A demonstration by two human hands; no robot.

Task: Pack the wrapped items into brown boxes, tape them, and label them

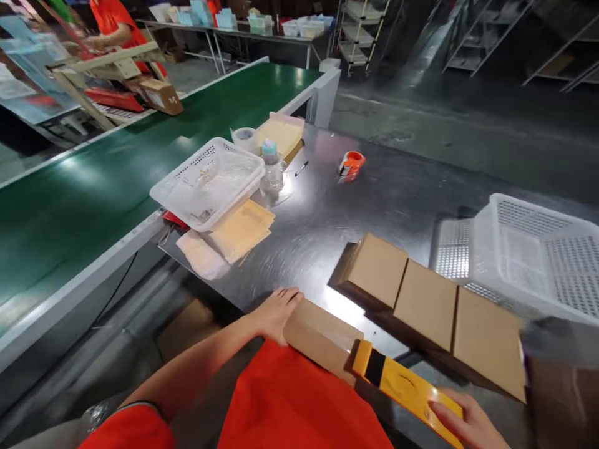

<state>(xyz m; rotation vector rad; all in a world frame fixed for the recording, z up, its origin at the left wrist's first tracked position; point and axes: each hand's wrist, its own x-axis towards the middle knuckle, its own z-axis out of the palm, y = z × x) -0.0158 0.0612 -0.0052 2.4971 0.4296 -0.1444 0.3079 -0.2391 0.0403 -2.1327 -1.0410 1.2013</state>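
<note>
One green conveyor belt is seen from 9 to 12 o'clock, cut off by the left edge. At 10–11 o'clock a person in red is partly seen, head out of frame. A taped brown box is propped beyond the belt, its print too small to be read.

At 10 o'clock a white tray is seen, clear plastic and small unidentifiable bits inside. Yellow envelopes are partly covered by it. At 11 o'clock a clear bottle is placed beside it, base lost in glare.

Left hand: fingers laid over the left end of a brown carton, at 6 o'clock. Thumb hidden; clenched or merely resting cannot be told. The carton's near side is partly covered by the red shirt.

At 1–2 o'clock an orange tape roll is noted. At 5 o'clock a yellow tool, black-banded, is seen with its tip at the carton's right end; its exact type is unclear. Its far end is grasped by the curled fingers of the right hand, cut off below.

Three closed brown boxes are lined up at 4 o'clock. Beyond, a white basket is cropped at right.
</note>
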